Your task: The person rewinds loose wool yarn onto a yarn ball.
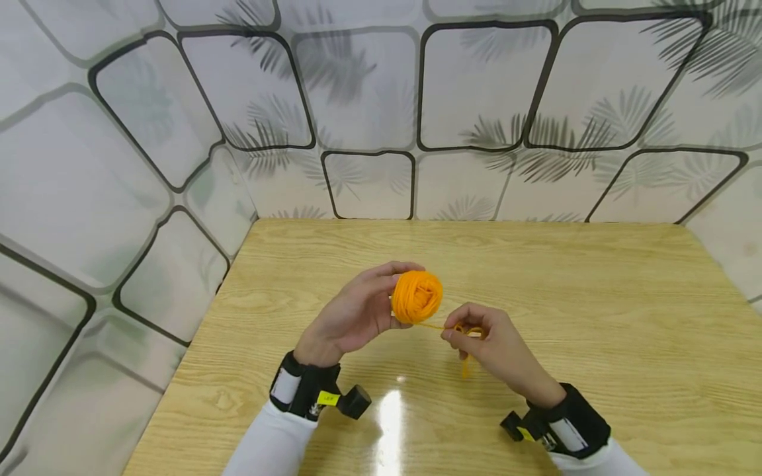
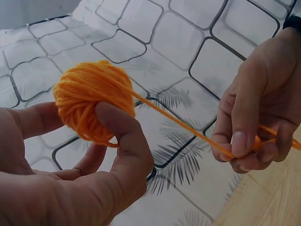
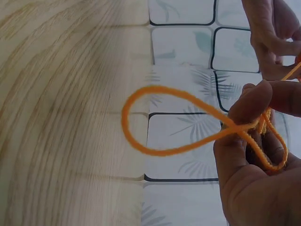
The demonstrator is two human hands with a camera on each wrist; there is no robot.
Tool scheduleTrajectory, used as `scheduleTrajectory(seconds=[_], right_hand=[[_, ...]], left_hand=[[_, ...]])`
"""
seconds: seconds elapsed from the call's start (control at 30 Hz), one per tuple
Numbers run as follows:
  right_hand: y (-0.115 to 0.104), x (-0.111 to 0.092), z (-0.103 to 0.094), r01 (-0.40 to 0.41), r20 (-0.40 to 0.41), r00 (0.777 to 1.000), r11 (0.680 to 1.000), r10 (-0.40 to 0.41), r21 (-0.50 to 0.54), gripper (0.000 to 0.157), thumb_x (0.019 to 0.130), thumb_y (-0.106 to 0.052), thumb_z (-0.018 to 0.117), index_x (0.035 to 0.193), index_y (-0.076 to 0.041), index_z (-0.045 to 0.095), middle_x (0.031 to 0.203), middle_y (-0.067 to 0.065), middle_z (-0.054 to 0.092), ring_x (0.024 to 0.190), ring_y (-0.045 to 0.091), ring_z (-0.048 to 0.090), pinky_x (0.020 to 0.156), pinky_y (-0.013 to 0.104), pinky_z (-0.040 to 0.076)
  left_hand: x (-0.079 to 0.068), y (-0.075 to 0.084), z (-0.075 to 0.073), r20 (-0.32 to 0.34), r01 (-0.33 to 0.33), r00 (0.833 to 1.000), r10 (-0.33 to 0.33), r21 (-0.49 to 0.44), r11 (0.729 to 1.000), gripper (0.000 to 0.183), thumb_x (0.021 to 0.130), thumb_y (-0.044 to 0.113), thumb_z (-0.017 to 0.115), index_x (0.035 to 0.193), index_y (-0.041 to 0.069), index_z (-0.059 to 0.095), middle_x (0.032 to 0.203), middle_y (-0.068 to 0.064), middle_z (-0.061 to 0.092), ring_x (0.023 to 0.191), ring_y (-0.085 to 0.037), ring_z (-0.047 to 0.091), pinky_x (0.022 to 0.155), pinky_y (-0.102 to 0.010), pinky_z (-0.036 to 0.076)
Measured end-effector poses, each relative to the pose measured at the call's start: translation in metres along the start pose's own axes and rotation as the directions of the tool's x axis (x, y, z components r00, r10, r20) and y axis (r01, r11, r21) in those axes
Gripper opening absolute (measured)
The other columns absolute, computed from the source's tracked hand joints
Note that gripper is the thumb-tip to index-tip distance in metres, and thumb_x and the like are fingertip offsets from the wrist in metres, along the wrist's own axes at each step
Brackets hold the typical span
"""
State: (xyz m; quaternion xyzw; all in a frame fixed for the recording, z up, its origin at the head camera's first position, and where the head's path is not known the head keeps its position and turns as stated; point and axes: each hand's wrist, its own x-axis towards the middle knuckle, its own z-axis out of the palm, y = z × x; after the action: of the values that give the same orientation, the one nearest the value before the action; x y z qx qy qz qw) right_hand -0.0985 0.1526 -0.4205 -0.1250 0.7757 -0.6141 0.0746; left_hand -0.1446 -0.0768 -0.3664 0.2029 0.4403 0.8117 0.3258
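Observation:
An orange ball of yarn point(image 1: 417, 297) is held up above the table by my left hand point(image 1: 364, 307), with thumb and fingertips around its sides. From the ball point(image 2: 96, 101) a single strand point(image 2: 181, 125) runs taut across to my right hand point(image 1: 491, 344). There the thumb and fingers pinch the strand, and some loose yarn is gathered in the palm. In the right wrist view a wide loop of yarn point(image 3: 160, 152) hangs out past the fingers, and a smaller loop point(image 3: 284, 153) lies against the palm.
Beneath both hands spreads a light wood-grain table point(image 1: 595, 297). A pale wall covering point(image 1: 369, 86) with dark rounded outlines and leaf prints rises behind it and at the left. Black straps with small cameras point(image 1: 355, 401) sit on both wrists.

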Motion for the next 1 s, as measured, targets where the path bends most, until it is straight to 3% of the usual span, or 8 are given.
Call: scheduleTrajectory(seconds=[0.13, 0.4, 0.8, 1.0], right_hand=[[0.007, 0.005, -0.007, 0.003, -0.015, 1.0, 1.0, -0.003, -0.027, 0.021, 0.084, -0.027, 0.065, 0.094, -0.01, 0.06, 0.082, 0.015, 0.055, 0.063, 0.025, 0.052, 0.057, 0.043, 0.048], [0.015, 0.016, -0.021, -0.012, -0.029, 1.0, 0.999, 0.011, -0.03, 0.024, 0.084, -0.028, 0.066, 0.095, -0.008, 0.059, 0.082, 0.016, 0.056, 0.065, 0.027, 0.052, 0.059, 0.044, 0.048], [0.0, 0.029, -0.036, 0.02, -0.066, 0.998, 0.999, -0.022, -0.036, 0.025, 0.086, -0.027, 0.063, 0.097, -0.005, 0.058, 0.084, 0.02, 0.057, 0.063, 0.029, 0.052, 0.051, 0.039, 0.044], [-0.008, 0.031, -0.039, 0.032, -0.086, 0.996, 0.999, -0.034, -0.031, 0.027, 0.086, -0.028, 0.064, 0.097, -0.004, 0.058, 0.085, 0.016, 0.058, 0.064, 0.027, 0.052, 0.053, 0.035, 0.045]], left_hand=[[-0.002, -0.001, 0.0, 0.048, 0.019, 0.999, -0.02, 0.01, 1.0, 0.036, 0.094, 0.024, 0.049, 0.125, 0.005, 0.047, 0.124, -0.016, 0.049, 0.097, -0.021, 0.057, 0.083, -0.037, 0.046], [-0.006, -0.006, -0.001, 0.12, 0.073, 0.99, -0.078, 0.045, 0.996, 0.036, 0.095, 0.023, 0.048, 0.126, 0.005, 0.046, 0.116, -0.014, 0.054, 0.094, -0.022, 0.059, 0.078, -0.036, 0.048], [-0.007, -0.014, 0.002, 0.278, 0.166, 0.939, -0.2, 0.14, 0.976, 0.037, 0.095, 0.019, 0.047, 0.129, 0.004, 0.046, 0.117, -0.015, 0.053, 0.094, -0.024, 0.058, 0.081, -0.05, 0.046], [-0.006, -0.02, -0.001, 0.253, 0.196, 0.94, -0.23, 0.153, 0.968, 0.038, 0.096, 0.02, 0.047, 0.128, 0.0, 0.05, 0.128, -0.017, 0.048, 0.102, -0.026, 0.056, 0.082, -0.052, 0.044]])
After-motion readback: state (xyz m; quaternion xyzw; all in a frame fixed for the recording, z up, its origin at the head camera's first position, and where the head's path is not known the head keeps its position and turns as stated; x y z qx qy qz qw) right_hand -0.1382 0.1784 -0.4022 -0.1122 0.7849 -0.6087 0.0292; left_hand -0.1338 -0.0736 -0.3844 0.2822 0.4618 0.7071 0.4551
